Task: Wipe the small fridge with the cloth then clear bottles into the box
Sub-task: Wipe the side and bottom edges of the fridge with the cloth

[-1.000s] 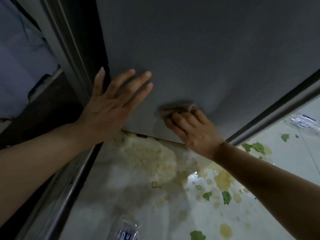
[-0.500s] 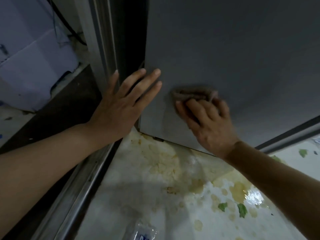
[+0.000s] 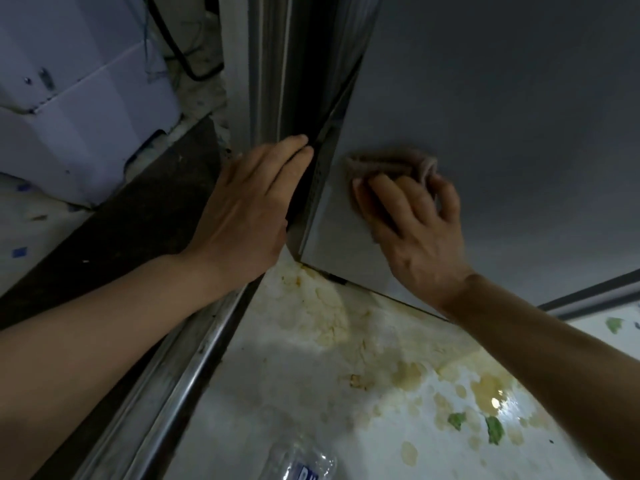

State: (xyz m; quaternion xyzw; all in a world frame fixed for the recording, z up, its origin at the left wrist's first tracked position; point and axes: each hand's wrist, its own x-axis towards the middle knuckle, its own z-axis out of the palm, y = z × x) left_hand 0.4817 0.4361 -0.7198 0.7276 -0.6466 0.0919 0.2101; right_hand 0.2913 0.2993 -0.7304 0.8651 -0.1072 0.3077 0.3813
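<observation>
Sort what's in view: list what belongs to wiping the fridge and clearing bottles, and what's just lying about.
Part of the job:
small fridge
cloth, under the right hand
left hand, braced at the fridge's corner
plastic bottle on the floor

Just lying about:
white appliance
black cable
stained floor
green scraps

A pale floor (image 3: 277,393) blotched with yellowish stains (image 3: 485,389) and green flecks (image 3: 493,429) catches a glare at near right; a metal rail (image 3: 194,372) runs along its left edge; beyond, at far left, a white cardboard carton (image 3: 86,98) and dark cables (image 3: 180,53); dim light.
</observation>
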